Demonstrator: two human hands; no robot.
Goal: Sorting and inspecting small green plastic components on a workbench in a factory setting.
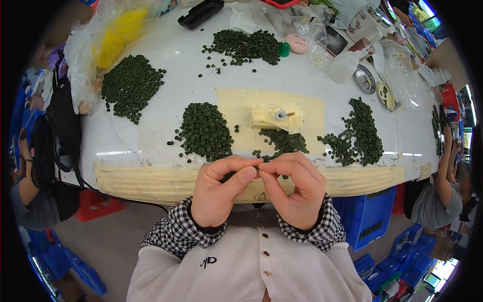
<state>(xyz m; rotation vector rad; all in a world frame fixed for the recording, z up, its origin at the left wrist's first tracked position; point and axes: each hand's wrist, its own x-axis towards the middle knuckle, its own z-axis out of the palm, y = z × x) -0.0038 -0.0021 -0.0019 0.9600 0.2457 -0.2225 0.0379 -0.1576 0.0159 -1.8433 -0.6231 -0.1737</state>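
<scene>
At the table's near edge, my left hand (219, 187) and my right hand (297, 187) meet with their fingers pinched. A small dark green part (258, 169) shows between the fingertips, mostly covered by them. Just beyond, a loose heap of small dark green round parts (286, 142) lies on a taped yellowish sheet (309, 113). A tape-wrapped block (265, 117) with a thin metal pin (288, 115) stands on that sheet. Left of it sits a larger pile of ring-like green parts (205, 132), and more green rings (361, 133) spread out to the right.
Further piles of green pieces (132, 85) lie far left and at the back (244, 46). Plastic bags (85, 50), a black case (201, 14), a white mug (370, 22) and a round tin (364, 79) crowd the far edges. A blue crate (363, 219) stands below right. Other people sit on both sides.
</scene>
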